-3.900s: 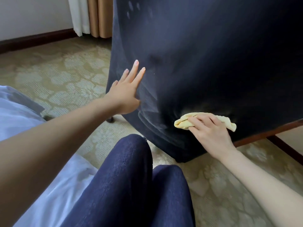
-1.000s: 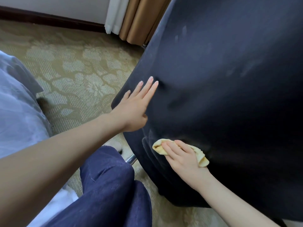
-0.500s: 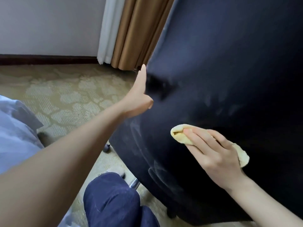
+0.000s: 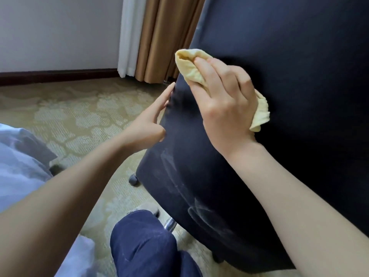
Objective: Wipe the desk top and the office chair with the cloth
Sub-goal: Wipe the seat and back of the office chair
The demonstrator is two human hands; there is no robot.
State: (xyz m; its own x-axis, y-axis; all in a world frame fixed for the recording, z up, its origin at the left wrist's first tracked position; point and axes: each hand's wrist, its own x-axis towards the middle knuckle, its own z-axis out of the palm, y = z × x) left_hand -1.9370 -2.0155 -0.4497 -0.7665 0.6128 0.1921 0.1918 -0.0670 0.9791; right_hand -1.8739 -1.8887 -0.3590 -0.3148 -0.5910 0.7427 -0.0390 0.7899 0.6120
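While flat against chair (image 4: 299, 56), right hand (image 4: 225, 108) presses cloth (image 4: 189, 70).

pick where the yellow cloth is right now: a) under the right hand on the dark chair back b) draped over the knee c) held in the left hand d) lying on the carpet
a: the right hand presses the yellow cloth against the chair back, while the left hand touches the chair's edge bare.

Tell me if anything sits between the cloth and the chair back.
Nothing visible does. The right hand presses the cloth directly on the chair back; the left hand rests on its edge, lower left.
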